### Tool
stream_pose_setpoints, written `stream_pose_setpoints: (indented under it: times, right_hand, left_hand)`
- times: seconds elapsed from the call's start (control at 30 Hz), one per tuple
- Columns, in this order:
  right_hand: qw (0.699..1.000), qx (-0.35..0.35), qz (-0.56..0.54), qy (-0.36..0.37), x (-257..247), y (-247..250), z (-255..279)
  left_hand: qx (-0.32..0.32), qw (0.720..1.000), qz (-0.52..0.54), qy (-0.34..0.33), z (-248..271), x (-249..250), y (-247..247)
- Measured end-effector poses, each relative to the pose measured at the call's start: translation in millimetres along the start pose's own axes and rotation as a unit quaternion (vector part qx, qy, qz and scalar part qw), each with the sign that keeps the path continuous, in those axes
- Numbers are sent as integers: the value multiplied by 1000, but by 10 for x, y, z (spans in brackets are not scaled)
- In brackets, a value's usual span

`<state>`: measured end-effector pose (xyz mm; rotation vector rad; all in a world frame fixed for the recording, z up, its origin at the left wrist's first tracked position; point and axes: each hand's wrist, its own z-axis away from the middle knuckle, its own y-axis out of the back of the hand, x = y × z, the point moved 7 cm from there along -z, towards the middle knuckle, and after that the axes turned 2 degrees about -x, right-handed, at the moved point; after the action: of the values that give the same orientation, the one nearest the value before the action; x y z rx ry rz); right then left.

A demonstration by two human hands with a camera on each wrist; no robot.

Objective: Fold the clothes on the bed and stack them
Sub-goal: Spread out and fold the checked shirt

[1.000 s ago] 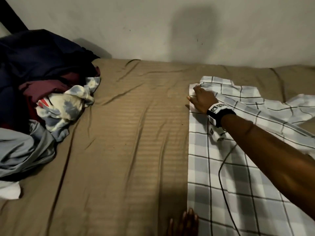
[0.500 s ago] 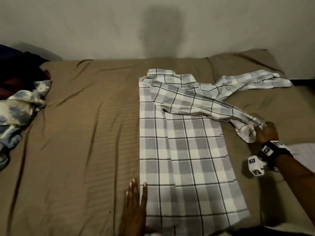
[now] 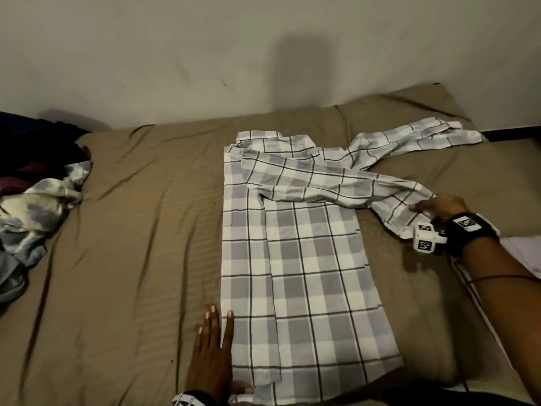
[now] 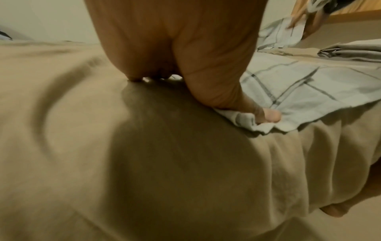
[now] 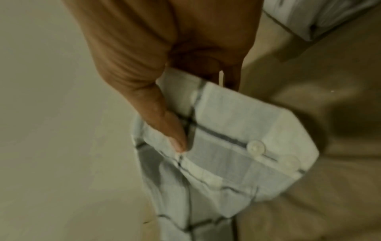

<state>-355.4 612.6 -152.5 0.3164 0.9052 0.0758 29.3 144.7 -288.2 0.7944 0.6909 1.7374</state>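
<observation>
The plaid shirt (image 3: pixel 304 259) lies half-folded at frame centre on the bed (image 3: pixel 131 230), right hand (image 3: pixel 439 206) fingers pinching its sleeve cuff (image 5: pixel 237 138), left hand (image 3: pixel 212 356) flat on the hem, while the unfolded pile (image 3: pixel 32 200) at left remains.

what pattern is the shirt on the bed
Grey and white plaid with thin dark lines; the shirt shows best in the head view.

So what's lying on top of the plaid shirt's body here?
One sleeve is folded diagonally across the plaid shirt, its cuff pinched by the right hand. The left hand presses the near hem corner. What lies beneath the sleeve is covered.
</observation>
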Motion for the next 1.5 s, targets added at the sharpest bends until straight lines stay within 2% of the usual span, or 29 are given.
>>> stream_pose_setpoints:
  times: [0.07,0.13,0.17,0.23,0.3,0.37,0.47,0.5,0.53,0.57,0.6,0.63,0.67,0.73,0.77,0.8,0.83,0.87,0.93,0.97,1.03,1.1,1.2,1.27,1.3,1.33,1.37,1.47,1.5]
  right_hand:
    - [985,-86,-143,49,-193,-15,178]
    - [972,-111,-191,81,-444,41,315]
    - [972,-110,-184,96,-586,66,354]
    - [978,-50,-137,148,-863,205,341]
    - [973,-2,-75,217,-1130,235,462]
    - [960,-12,-61,272,-1336,97,801]
    - [949,-39,-37,310,-1407,-157,1327]
    - [943,-51,-14,328,-1375,-266,1518]
    - [938,-64,5,341,-1304,-394,1716]
    - [933,-73,24,352,-1212,-530,1937]
    - [926,-82,43,366,-1094,-679,2158]
    - [915,-99,63,386,-958,-854,2400]
    - [900,-130,87,407,-805,-1033,2622]
    - [850,-241,176,434,-409,-1439,3068]
    - [822,-298,220,432,-152,-1622,3262]
    - [809,-332,243,420,128,-1763,3362]
    - [814,-338,247,402,401,-1863,3397]
    - [830,-326,240,384,664,-1935,3372]
    - [874,-276,215,337,1127,-1993,3188]
    - [897,-258,194,301,1327,-2017,3076]
    - [933,-228,144,238,1609,-2062,2888]
    - [955,-216,74,191,1717,-2115,2802]
    - [972,-208,-20,109,1730,-2229,2701]
    - [967,-236,-88,34,1725,-2377,2706]
    - [962,-246,-115,0,1742,-2451,2722]
    - [959,-248,-133,-23,1780,-2516,2730]
    - [958,-251,-134,-30,1818,-2596,2748]
    - [967,-228,-112,-12,1984,-2746,2708]
    - [970,-219,-110,-10,2033,-2754,2691]
  left_hand:
    - [10,1000,5,2,42,31,78]
    - [42,999,-7,5,86,91,178]
    - [31,1000,-3,3,104,102,170]
    - [13,1000,-2,-1,127,115,184]
    - [35,999,-2,-3,133,87,186]
    - [69,997,-19,-9,94,75,217]
    - [-12,1000,-18,1,128,118,303]
    - [2,1000,12,-13,156,154,439]
    - [50,996,63,-24,233,191,659]
    - [117,981,154,-34,279,203,840]
    - [176,942,282,-34,352,205,1028]
    - [203,888,412,-29,415,191,1172]
    - [187,825,532,-25,383,211,1243]
    - [92,700,707,-24,295,383,1368]
    - [47,651,758,-6,256,433,1391]
    - [18,629,777,12,214,441,1379]
    - [-6,624,781,16,167,465,1349]
    - [-4,645,764,26,104,426,1298]
    - [35,712,700,52,32,322,1173]
    - [45,729,679,73,-25,241,1029]
    - [38,730,677,85,-9,178,889]
    - [26,698,712,64,77,196,828]
    - [-23,592,806,22,279,335,771]
    - [-31,537,843,1,415,420,771]
    - [-33,521,853,0,453,432,741]
    - [-32,517,856,3,466,442,703]
    - [-25,524,851,16,465,403,647]
    - [6,570,820,56,458,251,526]
    - [12,574,816,61,468,208,505]
